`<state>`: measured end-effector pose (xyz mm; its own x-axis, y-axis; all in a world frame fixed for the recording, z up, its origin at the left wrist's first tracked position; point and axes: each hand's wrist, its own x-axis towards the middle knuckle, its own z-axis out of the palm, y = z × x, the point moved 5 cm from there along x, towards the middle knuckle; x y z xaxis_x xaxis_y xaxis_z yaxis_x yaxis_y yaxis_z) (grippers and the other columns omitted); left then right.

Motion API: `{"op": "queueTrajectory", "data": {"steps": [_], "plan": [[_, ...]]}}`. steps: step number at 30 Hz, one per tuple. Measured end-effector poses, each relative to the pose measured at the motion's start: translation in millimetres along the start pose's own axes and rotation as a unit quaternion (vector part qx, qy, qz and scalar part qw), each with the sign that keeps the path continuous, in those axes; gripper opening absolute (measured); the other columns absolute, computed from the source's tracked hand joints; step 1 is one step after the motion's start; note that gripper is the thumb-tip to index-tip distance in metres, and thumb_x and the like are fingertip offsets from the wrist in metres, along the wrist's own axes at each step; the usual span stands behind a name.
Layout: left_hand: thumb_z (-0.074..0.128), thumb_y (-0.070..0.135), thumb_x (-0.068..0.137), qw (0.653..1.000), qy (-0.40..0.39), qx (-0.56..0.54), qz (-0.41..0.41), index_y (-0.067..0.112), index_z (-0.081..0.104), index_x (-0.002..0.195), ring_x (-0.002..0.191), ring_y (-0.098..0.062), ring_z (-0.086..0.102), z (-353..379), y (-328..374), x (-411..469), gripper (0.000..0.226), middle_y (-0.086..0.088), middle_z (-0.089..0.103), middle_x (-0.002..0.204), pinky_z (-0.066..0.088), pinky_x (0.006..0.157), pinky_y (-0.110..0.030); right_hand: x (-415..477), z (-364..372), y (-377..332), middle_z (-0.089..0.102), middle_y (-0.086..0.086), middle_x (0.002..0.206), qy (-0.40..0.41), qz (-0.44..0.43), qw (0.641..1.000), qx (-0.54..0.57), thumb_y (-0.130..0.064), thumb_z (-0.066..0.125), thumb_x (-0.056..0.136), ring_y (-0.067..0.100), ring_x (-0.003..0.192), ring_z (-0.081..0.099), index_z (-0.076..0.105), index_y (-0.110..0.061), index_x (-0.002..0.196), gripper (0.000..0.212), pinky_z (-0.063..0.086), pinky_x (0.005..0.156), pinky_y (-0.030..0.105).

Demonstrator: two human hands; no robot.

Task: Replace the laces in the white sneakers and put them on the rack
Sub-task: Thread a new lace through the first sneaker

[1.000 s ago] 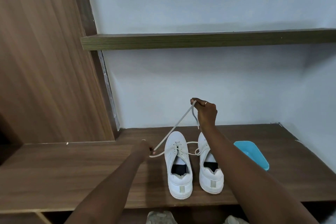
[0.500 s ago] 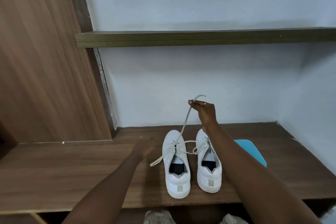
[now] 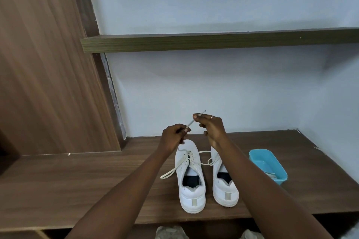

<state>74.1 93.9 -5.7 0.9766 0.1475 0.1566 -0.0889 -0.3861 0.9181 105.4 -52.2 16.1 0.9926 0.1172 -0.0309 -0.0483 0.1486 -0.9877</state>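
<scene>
Two white sneakers stand side by side on the wooden shelf (image 3: 77,184), heels toward me: the left sneaker (image 3: 189,178) and the right sneaker (image 3: 223,186). A white lace (image 3: 191,122) rises from the left sneaker's eyelets. My left hand (image 3: 173,136) pinches it just above the toe. My right hand (image 3: 210,127), a ring on one finger, pinches the lace's tip a little higher and to the right. The lace's other end (image 3: 169,172) trails loose on the shelf left of the sneaker. Another loose lace loops between the two sneakers.
A blue plastic tub (image 3: 268,165) sits on the shelf right of the sneakers. An upper wooden shelf (image 3: 213,41) runs across the wall above. A wooden panel (image 3: 48,73) closes the left side. Other footwear (image 3: 169,233) shows below the shelf's front edge.
My left hand let go of the lace's left end, which dropped onto the shelf, then rose to pinch the raised strand beside my right hand.
</scene>
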Motion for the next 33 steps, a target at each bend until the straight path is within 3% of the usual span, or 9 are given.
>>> {"op": "queueTrajectory", "data": {"steps": [5, 10, 15, 18, 21, 24, 28, 30, 33], "plan": [[0.058, 0.016, 0.092, 0.996, -0.021, 0.088, 0.0, 0.011, 0.073, 0.096, 0.07, -0.006, 0.054, -15.2, -8.7, 0.3, 0.016, 0.004, 0.064, 0.072, 0.037, 0.062, -0.014, 3.0, -8.2, 6.4, 0.066, -0.004, 0.077, 0.022, -0.004, 1.0, 0.0, -0.009, 0.075, 0.076, 0.013, 0.074, 0.051, 0.073, -0.017, 0.074, 0.008, 0.034, 0.058, 0.024], [0.06, 0.037, 0.09, 0.996, -0.039, 0.083, -0.014, 0.02, 0.074, 0.094, 0.062, -0.008, 0.055, -24.3, -11.1, 0.0, 0.023, 0.003, 0.07, 0.079, 0.041, 0.066, -0.022, 0.9, -6.0, 16.6, 0.069, 0.005, 0.075, 0.014, -0.011, 0.999, -0.036, 0.0, 0.069, 0.079, 0.011, 0.061, 0.058, 0.071, -0.011, 0.078, 0.011, 0.039, 0.05, 0.015], [0.063, 0.032, 0.089, 0.996, -0.078, 0.05, -0.014, 0.022, 0.072, 0.098, 0.091, -0.006, 0.065, -14.9, -11.0, -3.1, 0.017, 0.006, 0.072, 0.095, 0.046, 0.084, -0.018, -3.9, 5.5, 30.5, 0.066, 0.001, 0.065, -0.027, -0.037, 0.991, -0.122, 0.009, 0.063, 0.08, 0.006, 0.055, 0.061, 0.067, -0.007, 0.075, 0.018, 0.048, 0.056, 0.013], [0.062, 0.022, 0.09, 0.996, -0.083, 0.014, -0.021, 0.01, 0.072, 0.097, 0.072, -0.001, 0.066, -5.8, -14.1, -9.7, 0.017, 0.003, 0.07, 0.081, 0.049, 0.07, -0.011, -7.7, 5.5, 41.1, 0.062, -0.002, 0.056, -0.024, -0.039, 0.988, -0.147, 0.007, 0.067, 0.078, 0.0, 0.045, 0.056, 0.057, -0.008, 0.076, 0.019, 0.044, 0.05, 0.011], [0.06, 0.018, 0.092, 0.992, -0.096, -0.031, -0.074, 0.008, 0.068, 0.089, 0.062, -0.003, 0.062, 3.7, -26.4, -14.2, 0.013, 0.0, 0.066, 0.075, 0.048, 0.059, -0.016, -9.2, 1.0, 56.0, 0.06, -0.009, 0.051, -0.017, -0.029, 0.989, -0.146, 0.009, 0.067, 0.077, -0.005, 0.046, 0.055, 0.055, -0.008, 0.074, 0.021, 0.041, 0.05, 0.01], [0.063, 0.025, 0.09, 0.989, -0.104, 0.017, -0.099, 0.02, 0.065, 0.075, 0.065, -0.006, 0.059, 7.4, -36.7, -16.1, 0.016, -0.004, 0.069, 0.079, 0.04, 0.057, -0.018, -8.5, -5.7, 68.1, 0.066, -0.003, 0.067, 0.003, -0.025, 0.988, -0.15, -0.002, 0.077, 0.073, 0.004, 0.063, 0.063, 0.062, -0.008, 0.075, 0.016, 0.047, 0.063, 0.015], [0.063, 0.022, 0.089, 0.985, -0.068, 0.116, -0.113, 0.016, 0.062, 0.068, 0.059, -0.009, 0.054, -0.6, -46.1, -11.9, 0.021, 0.005, 0.061, 0.064, 0.041, 0.059, -0.021, -0.4, -15.3, 89.7, 0.067, -0.001, 0.077, 0.028, 0.01, 0.977, -0.213, -0.003, 0.072, 0.077, 0.013, 0.078, 0.064, 0.068, -0.009, 0.08, 0.009, 0.047, 0.071, 0.014], [0.058, 0.023, 0.089, 0.968, -0.028, 0.219, -0.121, 0.012, 0.066, 0.076, 0.068, -0.018, 0.058, -10.1, -47.8, -7.4, 0.019, -0.003, 0.062, 0.072, 0.046, 0.066, -0.027, 3.5, -19.7, 102.7, 0.068, 0.001, 0.087, 0.028, 0.028, 0.954, -0.297, -0.004, 0.067, 0.081, 0.016, 0.088, 0.063, 0.069, -0.011, 0.084, 0.008, 0.045, 0.077, 0.019], [0.046, 0.023, 0.09, 0.907, 0.0, 0.403, -0.119, 0.014, 0.069, 0.098, 0.094, -0.026, 0.062, -21.5, -44.2, -9.4, 0.026, -0.006, 0.064, 0.1, 0.048, 0.078, -0.031, 3.5, -16.7, 116.5, 0.069, 0.004, 0.092, -0.01, 0.04, 0.917, -0.397, -0.013, 0.063, 0.086, 0.015, 0.088, 0.06, 0.071, -0.007, 0.089, 0.011, 0.04, 0.076, 0.021]]}}
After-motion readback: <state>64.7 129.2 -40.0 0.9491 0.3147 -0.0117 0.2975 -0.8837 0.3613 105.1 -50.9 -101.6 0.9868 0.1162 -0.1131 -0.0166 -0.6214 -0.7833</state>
